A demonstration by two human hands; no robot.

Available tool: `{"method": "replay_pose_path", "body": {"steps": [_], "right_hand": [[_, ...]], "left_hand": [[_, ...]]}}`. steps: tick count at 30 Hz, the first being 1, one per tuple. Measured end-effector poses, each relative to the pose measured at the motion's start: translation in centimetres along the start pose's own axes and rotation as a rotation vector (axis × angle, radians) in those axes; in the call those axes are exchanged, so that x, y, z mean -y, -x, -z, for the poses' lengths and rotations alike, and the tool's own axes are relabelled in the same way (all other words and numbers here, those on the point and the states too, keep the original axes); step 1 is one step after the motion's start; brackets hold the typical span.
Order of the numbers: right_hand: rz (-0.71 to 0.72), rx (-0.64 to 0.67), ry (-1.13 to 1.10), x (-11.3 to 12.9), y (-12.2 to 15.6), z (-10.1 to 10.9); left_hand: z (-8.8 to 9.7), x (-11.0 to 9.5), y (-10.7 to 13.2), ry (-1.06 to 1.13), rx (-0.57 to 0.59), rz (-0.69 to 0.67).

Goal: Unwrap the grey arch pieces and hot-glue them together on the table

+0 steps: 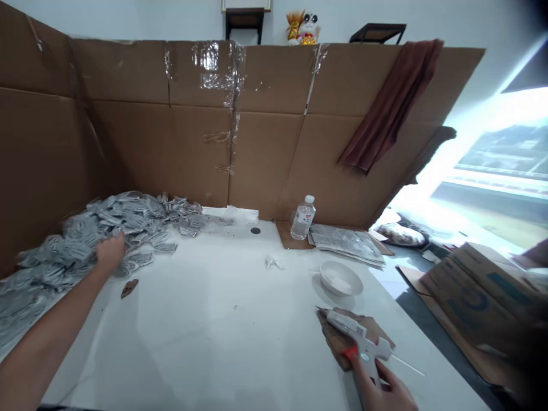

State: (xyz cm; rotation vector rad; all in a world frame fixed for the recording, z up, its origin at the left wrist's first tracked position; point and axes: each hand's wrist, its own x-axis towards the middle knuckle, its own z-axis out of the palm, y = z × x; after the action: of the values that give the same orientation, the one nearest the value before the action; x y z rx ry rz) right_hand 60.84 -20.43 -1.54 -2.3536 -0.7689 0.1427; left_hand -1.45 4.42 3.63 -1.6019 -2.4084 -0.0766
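Note:
My left hand (111, 251) reaches into a large heap of small grey bundled pieces (128, 214) at the left. Its fingers look closed among the pieces, and what they grip is hidden. At the lower right, my right hand (381, 385) is wrapped round the handle of a white glue gun (349, 325) with a red trigger. A thin glue stick (406, 364) pokes out of its back end. The gun's nozzle points left and away from me, over a brown cardboard scrap (379, 330) on the white table (205, 331).
Tall cardboard walls (188, 154) stand along the back and left, with a dark red cloth (394, 108) over the top. To the right are a water bottle (303, 218), folded newspaper (346, 244) and a white bowl (341, 278). A cardboard box (471, 297) sits beyond the table's right edge.

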Motion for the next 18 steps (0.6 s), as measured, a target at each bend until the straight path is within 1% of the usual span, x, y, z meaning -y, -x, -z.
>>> {"method": "replay_pose_path", "body": {"steps": [5, 7, 9, 12, 14, 16, 18], "right_hand": [[0.078, -0.039, 0.003, -0.1, 0.4, -0.1], [0.089, -0.053, -0.013, -0.3, 0.4, -0.1], [0.102, -0.066, -0.044, -0.5, 0.4, -0.2], [0.133, -0.088, -0.101, -0.7, 0.4, -0.2], [0.158, -0.126, -0.107, -0.6, 0.6, -0.1], [0.166, -0.201, -0.088, -0.2, 1.0, 0.2], [0.173, -0.321, -0.077, 0.4, 1.7, 0.6]], "left_hand": [[0.5, 0.4, -0.3, 0.071, 0.056, 0.043], [1.1, 0.6, -0.2, 0.137, 0.057, 0.099], [1.8, 0.8, -0.1, 0.225, 0.027, 0.176], [3.1, 1.0, 0.4, 0.399, -0.047, 0.279], [3.9, 0.9, 1.0, 0.545, -0.083, 0.311], [4.6, 0.4, 1.8, 0.719, -0.077, 0.309], [5.2, -0.7, 2.9, 0.923, -0.022, 0.272]]}}
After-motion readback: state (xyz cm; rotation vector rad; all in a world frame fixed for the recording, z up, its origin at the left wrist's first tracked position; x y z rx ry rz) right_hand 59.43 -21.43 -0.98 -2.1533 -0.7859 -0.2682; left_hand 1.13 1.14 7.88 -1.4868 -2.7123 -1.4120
